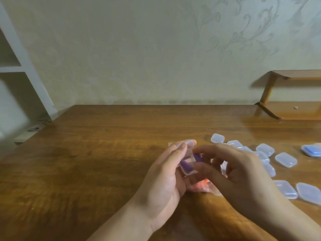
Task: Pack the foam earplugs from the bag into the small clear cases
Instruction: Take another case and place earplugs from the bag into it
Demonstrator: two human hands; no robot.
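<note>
- Two hands are seen: a left hand (pixel 162 176) and a right hand (pixel 238 173).
- One open clear case (pixel 186 164) is held.
- Two purple earplugs (pixel 185 165) are seen.
- About ten closed cases (pixel 285 159) are counted on one table (pixel 86 162).
- One bag (pixel 203 186) is seen.

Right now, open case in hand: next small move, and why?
Probably press the purple earplug fully into the open case with the right hand. The left hand holds that case with its lid up, and the plug seems only partly in.

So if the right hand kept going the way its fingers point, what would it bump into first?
Most likely the open clear case with a purple earplug, held by the left hand; the right hand already looks close.
</note>
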